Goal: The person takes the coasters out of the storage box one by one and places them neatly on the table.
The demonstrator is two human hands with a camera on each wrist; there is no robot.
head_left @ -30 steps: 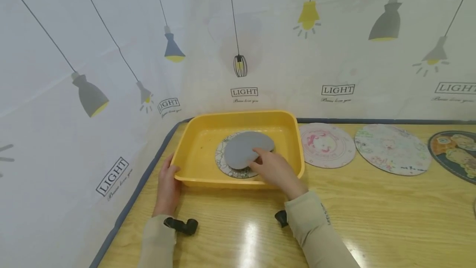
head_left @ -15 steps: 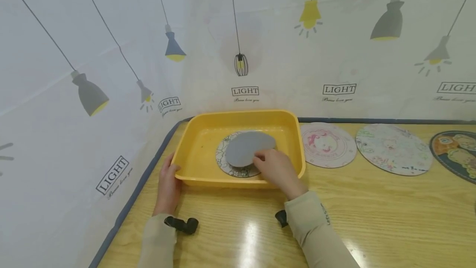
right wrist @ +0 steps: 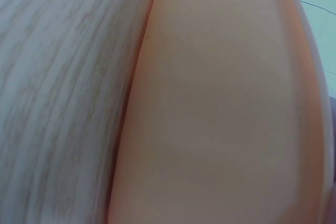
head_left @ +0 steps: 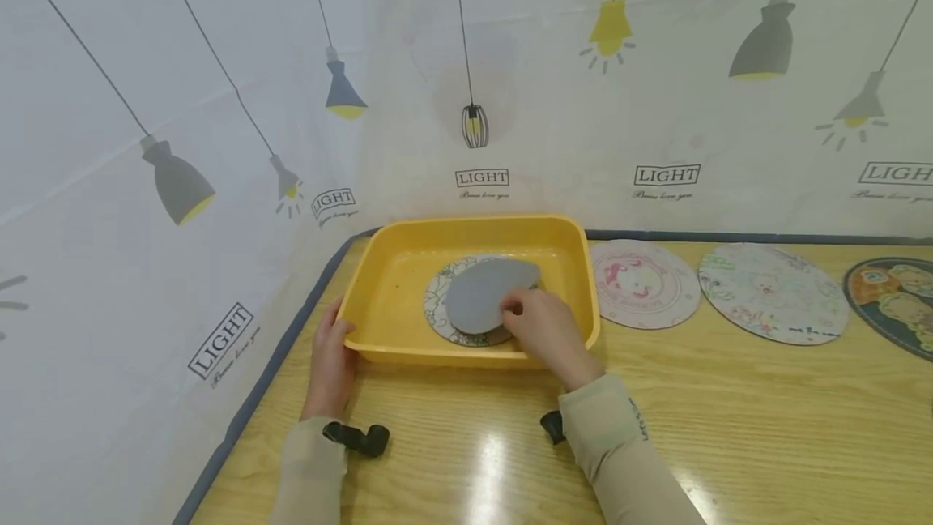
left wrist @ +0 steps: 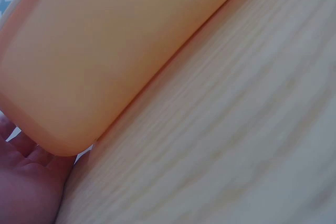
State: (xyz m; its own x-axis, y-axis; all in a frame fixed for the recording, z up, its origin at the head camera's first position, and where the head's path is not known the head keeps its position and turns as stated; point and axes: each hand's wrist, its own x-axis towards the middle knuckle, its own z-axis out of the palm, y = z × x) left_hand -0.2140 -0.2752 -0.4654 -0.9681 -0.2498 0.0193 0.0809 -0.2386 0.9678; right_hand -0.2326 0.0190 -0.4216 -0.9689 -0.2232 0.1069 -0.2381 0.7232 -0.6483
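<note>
A yellow plastic tray [head_left: 386, 347] stands against the back wall in the head view. At its front left corner my left hand [head_left: 334, 359] grips the rim, thumb over the edge; in the left wrist view, fingers lie against the outside of the tray corner [left wrist: 68, 103]. My right hand [head_left: 547, 330] reaches over the front rim and pinches the near right edge of a round mat [head_left: 477, 294], grey side up and tilted. Beneath it, partly covered, a round mat with black-and-white flower outlines [head_left: 437, 310] lies on the tray floor. The right wrist view shows mostly the tray's outer wall [right wrist: 220, 103].
To the tray's right, a pink printed round mat [head_left: 645, 286], a pale one with coloured drawings [head_left: 773, 294] and a dark one with cartoon figures [head_left: 892, 298] lie on the wooden table [head_left: 452, 444]. A lamp-patterned wall covering [head_left: 554, 104] rises behind.
The grey mat has shifted slightly to the right with my right hand, and its outline looks more tilted. A bit more of the flowered mat shows at the left. My left hand stays put.
</note>
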